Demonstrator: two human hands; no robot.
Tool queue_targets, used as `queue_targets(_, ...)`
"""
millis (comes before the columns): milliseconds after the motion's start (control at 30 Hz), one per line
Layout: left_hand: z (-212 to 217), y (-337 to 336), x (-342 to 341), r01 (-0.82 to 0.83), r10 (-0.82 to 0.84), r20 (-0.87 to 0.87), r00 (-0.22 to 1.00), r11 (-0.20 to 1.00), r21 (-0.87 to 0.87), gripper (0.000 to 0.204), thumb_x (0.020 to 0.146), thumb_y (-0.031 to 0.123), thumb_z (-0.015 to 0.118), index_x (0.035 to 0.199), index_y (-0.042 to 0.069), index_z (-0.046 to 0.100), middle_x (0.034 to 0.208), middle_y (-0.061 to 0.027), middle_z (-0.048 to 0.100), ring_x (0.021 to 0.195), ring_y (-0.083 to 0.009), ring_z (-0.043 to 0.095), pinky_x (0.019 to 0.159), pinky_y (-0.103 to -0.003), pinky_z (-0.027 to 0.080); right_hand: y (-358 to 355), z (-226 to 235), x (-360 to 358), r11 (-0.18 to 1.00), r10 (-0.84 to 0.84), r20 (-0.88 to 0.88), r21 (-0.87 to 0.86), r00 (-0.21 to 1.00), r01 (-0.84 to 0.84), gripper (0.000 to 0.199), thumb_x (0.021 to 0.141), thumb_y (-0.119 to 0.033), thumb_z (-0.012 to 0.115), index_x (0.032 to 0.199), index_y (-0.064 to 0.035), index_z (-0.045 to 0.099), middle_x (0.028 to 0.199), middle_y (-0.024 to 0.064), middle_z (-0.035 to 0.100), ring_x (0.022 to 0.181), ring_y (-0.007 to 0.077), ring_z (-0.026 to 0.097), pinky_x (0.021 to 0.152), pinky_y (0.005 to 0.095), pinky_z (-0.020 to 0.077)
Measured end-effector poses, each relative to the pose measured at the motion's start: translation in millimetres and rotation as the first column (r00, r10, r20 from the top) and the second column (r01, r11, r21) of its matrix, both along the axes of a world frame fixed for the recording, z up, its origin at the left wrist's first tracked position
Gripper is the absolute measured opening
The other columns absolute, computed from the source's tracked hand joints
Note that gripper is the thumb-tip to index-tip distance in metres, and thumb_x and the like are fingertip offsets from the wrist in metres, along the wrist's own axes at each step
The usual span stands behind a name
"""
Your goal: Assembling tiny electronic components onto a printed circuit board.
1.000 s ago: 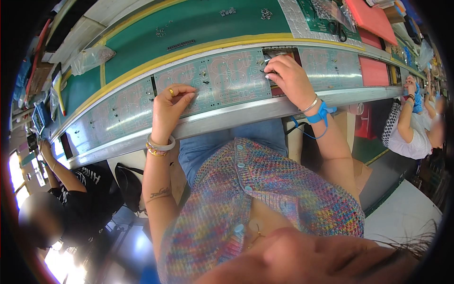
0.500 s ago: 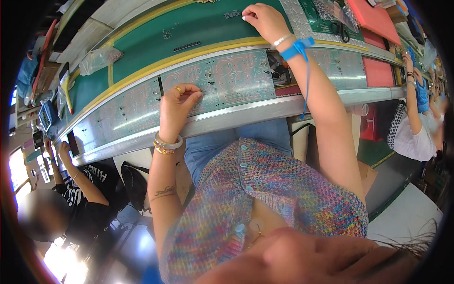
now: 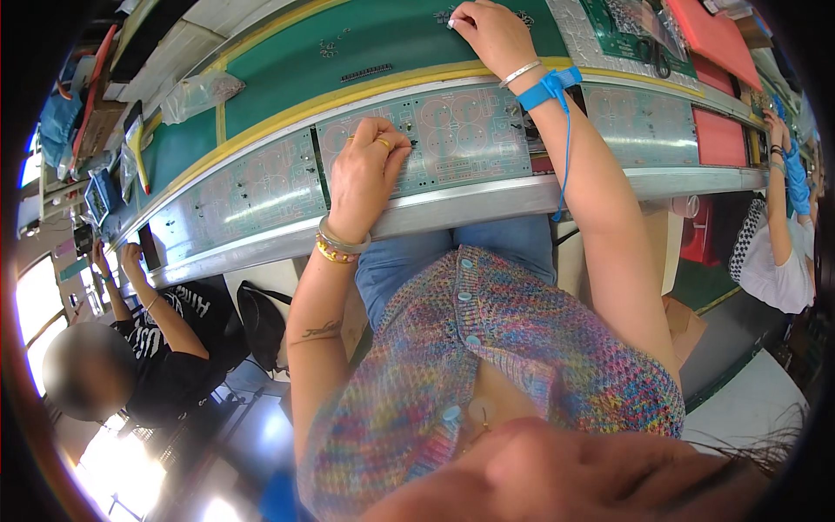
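Along the rail (image 3: 452, 201), circuit board (image 3: 470, 135) lies lengthwise; left hand (image 3: 364, 172) and right hand (image 3: 497, 39) pinched, contents unclear

It was an electronics workshop: circuit boards (image 3: 461, 130) lined a metal rail (image 3: 470, 195), small parts (image 3: 367, 72) dotted the green tabletop (image 3: 283, 94), a corded wrist strap (image 3: 552, 89) was worn, and other people (image 3: 187, 365) worked farther along on either side.
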State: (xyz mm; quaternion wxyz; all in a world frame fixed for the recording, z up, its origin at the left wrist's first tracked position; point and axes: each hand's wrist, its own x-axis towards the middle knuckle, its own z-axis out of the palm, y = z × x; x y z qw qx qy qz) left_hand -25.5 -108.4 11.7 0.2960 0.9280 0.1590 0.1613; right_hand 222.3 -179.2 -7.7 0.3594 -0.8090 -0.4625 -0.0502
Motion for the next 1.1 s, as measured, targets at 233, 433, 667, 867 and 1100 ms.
queue_targets(233,1,-2,3,0.028,-0.031,0.030,0.999,0.995,0.098,0.007,0.079,0.009,0.065,0.085,0.005,0.066,0.093,-0.0057,0.058,0.078,-0.0271,0.059,0.065,-0.037,0.049,1,-3,2,0.991,0.055,-0.050,0.128,0.997,-0.048,0.009,0.081,-0.013,0.064,0.081,-0.0053,0.060,0.081,0.0128,0.063,0.076,0.0321,0.061,0.065,0.0391,0.0488)
queue_targets(433,1,-4,3,0.023,-0.024,0.011,1.000,0.990,0.140,0.007,0.079,0.010,0.066,0.085,0.006,0.066,0.093,-0.0052,0.058,0.078,-0.0264,0.059,0.064,-0.036,0.049,-1,12,-5,0.978,0.065,-0.073,0.204,0.995,-0.049,0.008,0.082,-0.011,0.063,0.086,-0.0039,0.061,0.082,0.0129,0.064,0.076,0.0316,0.062,0.065,0.0373,0.0492)
queue_targets(667,0,-4,4,0.042,-0.046,0.022,0.999,0.988,0.152,0.007,0.078,0.010,0.066,0.085,0.007,0.065,0.093,-0.0044,0.058,0.078,-0.0253,0.060,0.064,-0.035,0.050,-19,39,-14,0.966,0.073,-0.058,0.252,0.996,-0.056,0.009,0.082,-0.007,0.062,0.090,-0.0023,0.061,0.083,0.0139,0.064,0.076,0.0313,0.062,0.066,0.0348,0.0495)
queue_targets(867,0,-3,3,0.066,-0.070,0.014,0.997,0.980,0.187,0.007,0.077,0.009,0.066,0.084,0.008,0.065,0.093,-0.0033,0.058,0.080,-0.0248,0.060,0.064,-0.035,0.050,-38,49,-15,0.951,0.064,-0.267,0.308,0.962,0.022,0.009,0.082,-0.002,0.063,0.090,0.0002,0.061,0.078,0.0123,0.064,0.072,0.0231,0.063,0.064,0.0289,0.0492)
queue_targets(1100,29,10,31,0.082,-0.079,0.040,0.996,0.995,-0.058,0.008,0.076,0.010,0.068,0.083,0.006,0.065,0.078,-0.0050,0.060,0.075,-0.0249,0.060,0.064,-0.034,0.049,-49,50,-16,0.920,0.080,-0.361,0.385,0.929,0.071,0.011,0.084,0.000,0.062,0.095,0.0013,0.062,0.078,0.0086,0.065,0.072,0.0131,0.064,0.064,0.0243,0.0495)
